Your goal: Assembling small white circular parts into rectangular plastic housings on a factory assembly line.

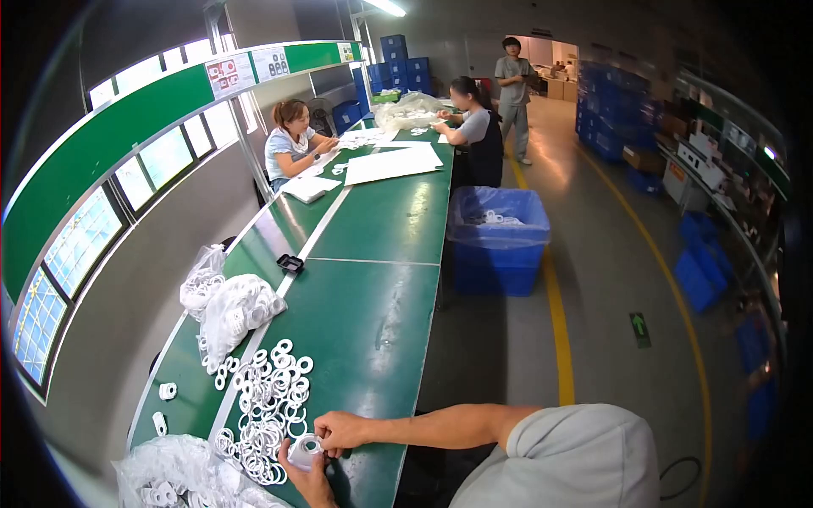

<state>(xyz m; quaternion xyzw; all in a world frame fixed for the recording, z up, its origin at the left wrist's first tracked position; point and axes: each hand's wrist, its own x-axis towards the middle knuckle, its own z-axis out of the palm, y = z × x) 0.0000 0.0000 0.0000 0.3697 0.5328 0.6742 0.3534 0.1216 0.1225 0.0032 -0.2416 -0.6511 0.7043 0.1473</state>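
Observation:
Low at the table's near edge, my left hand [312, 483] grips a white plastic part [302, 454] with a round opening on top. My right hand [342, 432] comes in from the right, fingers curled and pinched against the part's rim. Whatever sits between those fingertips is hidden. Just beyond and left of both hands spreads a loose pile of white plastic rings [273, 398], overlapping one another on the green table [364, 330].
Clear bags of white parts [241, 313] lie at the left, another bag [182, 474] near the lower edge. A small black tray [290, 263] stands farther up. Two people sit at the far end; another stands behind. A lined blue bin [498, 262] stands right of the table.

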